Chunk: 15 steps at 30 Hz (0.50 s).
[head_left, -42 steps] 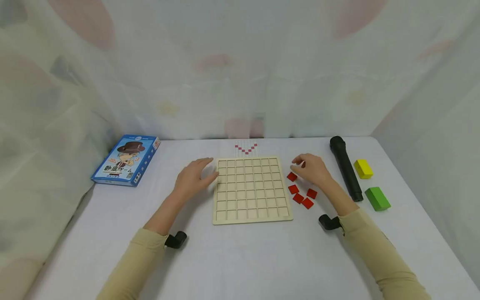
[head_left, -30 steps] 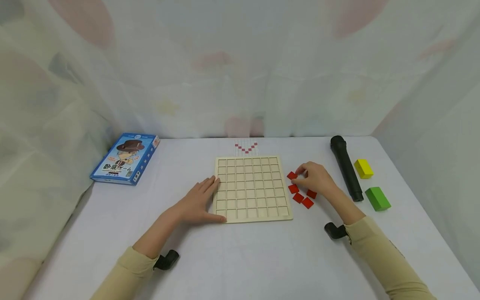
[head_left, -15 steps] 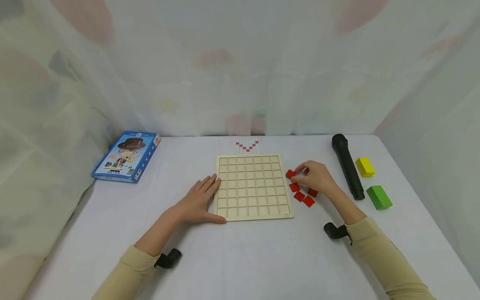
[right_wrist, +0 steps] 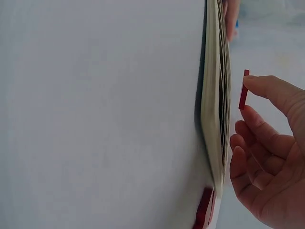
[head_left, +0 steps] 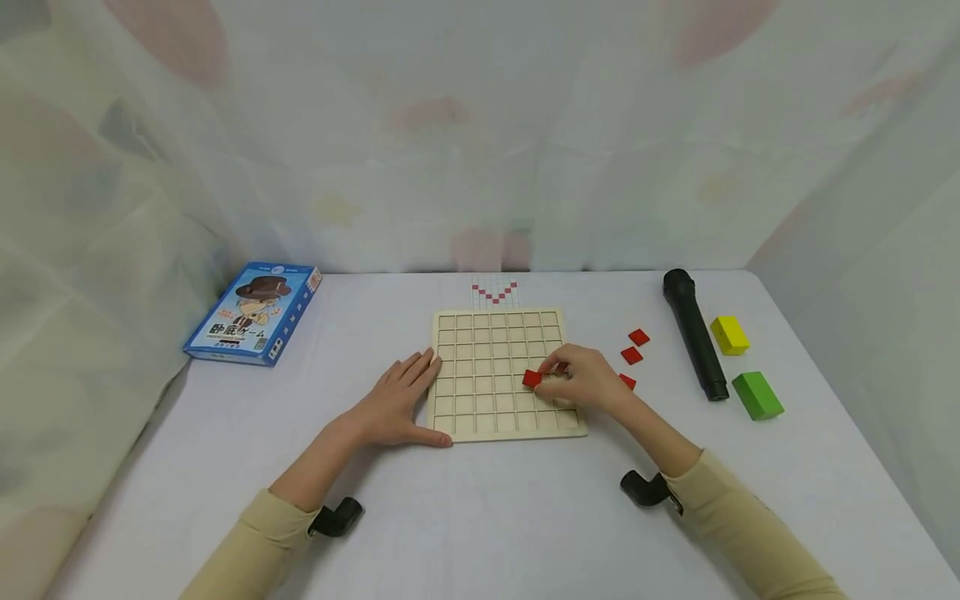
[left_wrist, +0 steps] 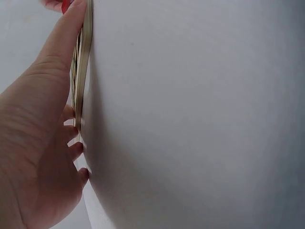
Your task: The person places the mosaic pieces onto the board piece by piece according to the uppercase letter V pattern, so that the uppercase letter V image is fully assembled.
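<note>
A pale wooden grid board (head_left: 483,385) lies on the white table. My left hand (head_left: 393,407) rests along its left edge with straight fingers, the thumb at the near left corner. Over the board's right half, my right hand (head_left: 583,379) pinches a red square tile (head_left: 532,378) between thumb and finger. In the right wrist view this tile (right_wrist: 244,89) is seen edge-on, apart from the board. A bit of red also shows behind the right fingers; what it belongs to is unclear. Right of the board lie more red tiles (head_left: 632,356), some hidden by the hand and forearm.
A small card with a red V-shaped pattern (head_left: 495,292) lies behind the board. At the back left is a blue game box (head_left: 253,314). A black microphone (head_left: 696,335), a yellow block (head_left: 730,335) and a green block (head_left: 758,395) are on the right.
My left hand has come down from above the board's left side onto its edge. My right hand has taken a red tile from the loose ones and moved left with it over the board.
</note>
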Each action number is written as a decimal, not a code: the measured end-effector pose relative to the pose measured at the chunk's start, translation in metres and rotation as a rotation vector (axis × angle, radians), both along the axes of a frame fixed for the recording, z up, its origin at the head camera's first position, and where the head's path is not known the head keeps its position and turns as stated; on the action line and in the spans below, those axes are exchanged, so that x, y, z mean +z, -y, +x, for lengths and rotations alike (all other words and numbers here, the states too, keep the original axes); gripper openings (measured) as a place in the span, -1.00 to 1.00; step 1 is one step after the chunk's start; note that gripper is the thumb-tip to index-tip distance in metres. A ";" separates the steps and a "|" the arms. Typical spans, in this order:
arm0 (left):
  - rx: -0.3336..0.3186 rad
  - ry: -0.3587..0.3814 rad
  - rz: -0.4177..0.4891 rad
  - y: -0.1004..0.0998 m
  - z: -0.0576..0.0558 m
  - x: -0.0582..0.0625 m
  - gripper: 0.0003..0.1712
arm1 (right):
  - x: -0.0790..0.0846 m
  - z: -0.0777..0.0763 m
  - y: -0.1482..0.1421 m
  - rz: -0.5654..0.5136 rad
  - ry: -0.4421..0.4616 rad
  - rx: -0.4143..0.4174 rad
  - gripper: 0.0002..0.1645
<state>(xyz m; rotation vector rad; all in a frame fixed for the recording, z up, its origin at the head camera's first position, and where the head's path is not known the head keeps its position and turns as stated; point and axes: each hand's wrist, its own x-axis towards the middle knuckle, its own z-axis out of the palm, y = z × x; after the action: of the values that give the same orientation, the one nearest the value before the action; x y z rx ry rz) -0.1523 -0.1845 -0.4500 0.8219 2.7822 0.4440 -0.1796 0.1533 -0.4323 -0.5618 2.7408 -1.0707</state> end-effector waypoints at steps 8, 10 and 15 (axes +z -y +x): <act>0.011 0.008 -0.008 -0.001 0.000 -0.001 0.47 | -0.001 0.011 0.027 0.031 -0.025 0.124 -0.75; 0.012 0.009 -0.009 -0.001 0.000 -0.001 0.47 | -0.001 0.013 0.031 0.044 -0.035 0.146 -0.75; 0.010 0.004 -0.010 0.000 0.000 -0.002 0.46 | -0.002 0.014 0.038 0.077 -0.046 0.153 -0.74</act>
<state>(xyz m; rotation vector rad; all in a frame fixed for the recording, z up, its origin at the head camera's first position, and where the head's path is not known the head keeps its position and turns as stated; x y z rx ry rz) -0.1522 -0.1844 -0.4516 0.8044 2.7834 0.4325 -0.1651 0.1155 -0.4339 -0.7795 2.7120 -0.9238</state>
